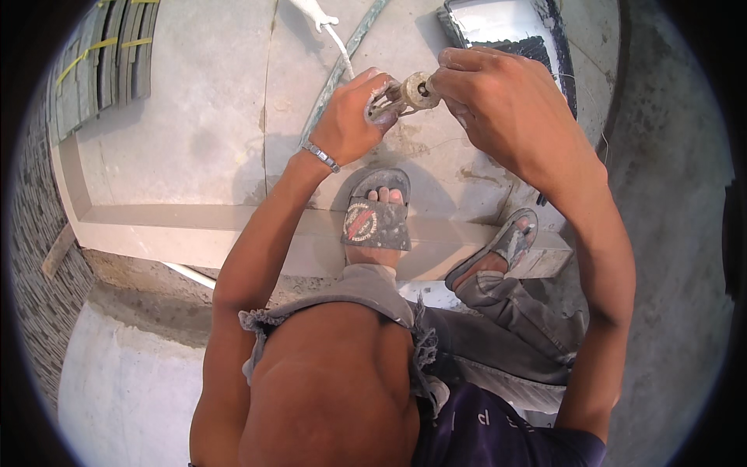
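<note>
Close to the head camera, a bare, bent knee pokes up, with torn grey cloth trousers bunched below it. Next to the knee is a dark purple shirt. Both arms reach up around the knee, one on each side, and their hands come near each other out in front. The left arm goes up and leans in to the right, and has a shiny silver link bracelet on its wrist. The left hand is curled tight around a small, dusty, grey-brown tool with a round end, which sits between the two hands, above the floor. The right arm bends in from the right side. Its right hand has its back turned up and its fingers bent, with the tips right by the round end; I cannot tell if they pinch it. Below the tool, one foot wears a dark, dusty sandal on the pale tile floor. Past the right hand is a black tray with white and black inside. Far to the left is a stack of grey slabs with yellow bands.
</note>
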A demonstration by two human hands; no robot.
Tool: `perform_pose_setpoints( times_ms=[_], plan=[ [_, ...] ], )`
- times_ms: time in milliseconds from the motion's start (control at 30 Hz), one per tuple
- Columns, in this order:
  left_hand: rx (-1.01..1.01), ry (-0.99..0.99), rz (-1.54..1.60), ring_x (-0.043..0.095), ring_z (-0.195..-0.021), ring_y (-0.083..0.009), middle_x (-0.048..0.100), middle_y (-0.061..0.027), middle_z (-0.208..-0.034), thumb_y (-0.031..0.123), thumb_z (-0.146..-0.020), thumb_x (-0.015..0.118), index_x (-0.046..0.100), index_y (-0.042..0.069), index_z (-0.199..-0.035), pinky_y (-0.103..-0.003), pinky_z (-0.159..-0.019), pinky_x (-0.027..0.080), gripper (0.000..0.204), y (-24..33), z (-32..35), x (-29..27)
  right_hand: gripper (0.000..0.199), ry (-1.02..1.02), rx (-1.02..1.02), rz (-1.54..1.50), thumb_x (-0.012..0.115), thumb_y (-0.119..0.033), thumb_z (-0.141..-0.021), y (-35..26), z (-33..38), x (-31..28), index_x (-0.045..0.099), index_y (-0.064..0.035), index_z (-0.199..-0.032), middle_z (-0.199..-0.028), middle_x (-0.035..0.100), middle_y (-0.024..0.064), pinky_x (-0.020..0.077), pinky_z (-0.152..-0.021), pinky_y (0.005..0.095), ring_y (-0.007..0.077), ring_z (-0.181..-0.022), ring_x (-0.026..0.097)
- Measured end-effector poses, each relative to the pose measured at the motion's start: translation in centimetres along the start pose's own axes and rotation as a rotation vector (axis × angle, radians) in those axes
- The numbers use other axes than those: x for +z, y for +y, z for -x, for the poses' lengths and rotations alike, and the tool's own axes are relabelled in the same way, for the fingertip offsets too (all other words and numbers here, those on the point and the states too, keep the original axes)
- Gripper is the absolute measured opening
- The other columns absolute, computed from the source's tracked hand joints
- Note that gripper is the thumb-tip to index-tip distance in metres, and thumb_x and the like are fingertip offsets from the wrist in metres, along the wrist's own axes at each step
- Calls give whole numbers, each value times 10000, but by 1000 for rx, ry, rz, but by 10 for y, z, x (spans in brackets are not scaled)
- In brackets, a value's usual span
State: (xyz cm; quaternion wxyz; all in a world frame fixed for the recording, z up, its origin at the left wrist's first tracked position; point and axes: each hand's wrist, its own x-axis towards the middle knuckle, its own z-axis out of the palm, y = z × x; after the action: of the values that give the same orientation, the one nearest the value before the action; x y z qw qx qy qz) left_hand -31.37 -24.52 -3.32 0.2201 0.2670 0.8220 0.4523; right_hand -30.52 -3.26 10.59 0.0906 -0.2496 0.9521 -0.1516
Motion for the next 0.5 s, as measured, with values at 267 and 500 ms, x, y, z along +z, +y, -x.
perform_pose_setpoints(
  times_ms=[267,500],
  plan=[
    [-165,-10,127,672,-1182,-267,651,-197,-1287,58,-896,731,538,-66,-1355,-378,-996,593,514,-3,-17,-20,107,-147,296,-305,608,-3,-878,16,-38,-20,675,66,-832,-859,698,228,527,-742,442,338,-777,660],
    [-170,-36,22,714,-1091,-261,684,-173,-1211,85,-874,761,568,-12,-1328,-389,-953,599,504,0,-16,-22,105,-333,421,-221,563,60,-825,-3,-56,-45,655,82,-778,-662,627,217,489,-594,419,302,-600,595]
  ],
)
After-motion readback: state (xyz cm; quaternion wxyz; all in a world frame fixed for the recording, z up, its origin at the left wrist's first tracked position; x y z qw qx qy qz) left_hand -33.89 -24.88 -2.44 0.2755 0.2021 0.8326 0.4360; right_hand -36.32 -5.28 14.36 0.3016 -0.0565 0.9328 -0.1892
